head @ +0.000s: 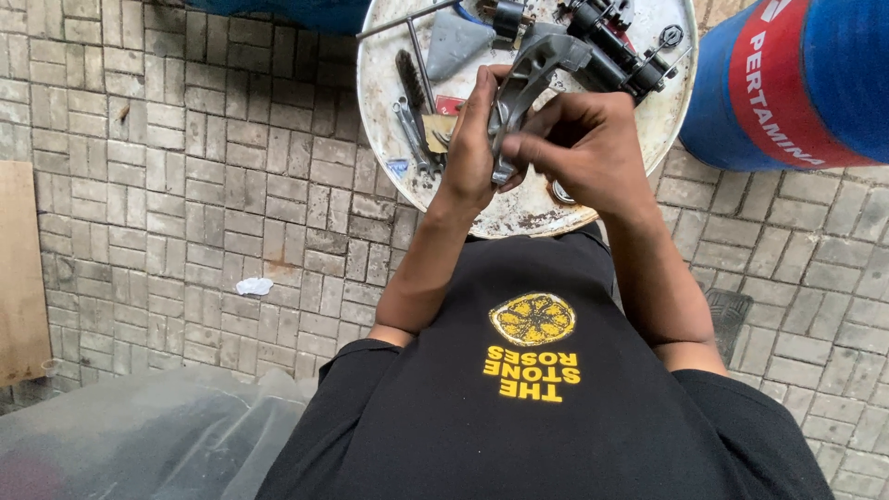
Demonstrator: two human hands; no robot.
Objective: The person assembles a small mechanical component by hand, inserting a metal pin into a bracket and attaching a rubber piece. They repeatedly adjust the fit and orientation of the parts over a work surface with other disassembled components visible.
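Note:
My left hand [472,139] grips the lower end of a grey cast-metal bracket [530,67] and holds it up over a round white drum lid [381,88]. My right hand [579,139] is at the bracket's lower edge, fingers pinched together against it; whether something small sits between the fingertips is hidden. The bracket's upper end reaches to a black mechanical assembly [616,51] lying on the lid. Both forearms come up from my black shirt at the bottom of the view.
On the lid lie a wire brush [408,79], wrenches [412,134], a T-handle tool [417,42] and a grey flat part [456,42]. A blue and red drum [796,79] stands at the right. Brick paving, a wooden board [20,273] at the left, clear plastic sheeting [139,435].

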